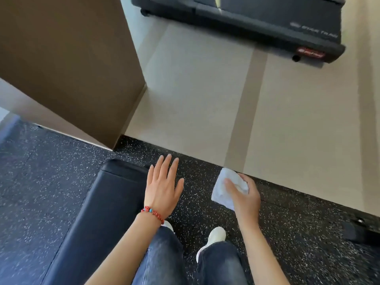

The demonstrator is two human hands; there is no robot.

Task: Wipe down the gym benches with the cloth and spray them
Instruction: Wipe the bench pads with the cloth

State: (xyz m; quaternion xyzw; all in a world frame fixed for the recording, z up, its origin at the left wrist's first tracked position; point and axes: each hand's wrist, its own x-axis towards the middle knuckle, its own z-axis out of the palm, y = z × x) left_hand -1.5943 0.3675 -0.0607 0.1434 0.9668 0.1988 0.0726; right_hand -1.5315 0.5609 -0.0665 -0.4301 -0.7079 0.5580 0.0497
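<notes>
A dark padded gym bench (98,212) runs from the lower left up to the centre, its far end near the pillar. My left hand (162,186) hovers flat with fingers spread over the bench's right edge; a red beaded bracelet circles that wrist. My right hand (244,194) is out to the right of the bench, above the speckled floor, gripping a crumpled white cloth (224,186). No spray bottle is in view.
A brown pillar (67,64) stands at the upper left. A black treadmill (257,23) sits on the pale floor at the top. Black speckled rubber flooring (287,227) surrounds the bench. My legs in jeans and white shoes (216,235) are at the bottom. A dark object (359,229) lies at the right edge.
</notes>
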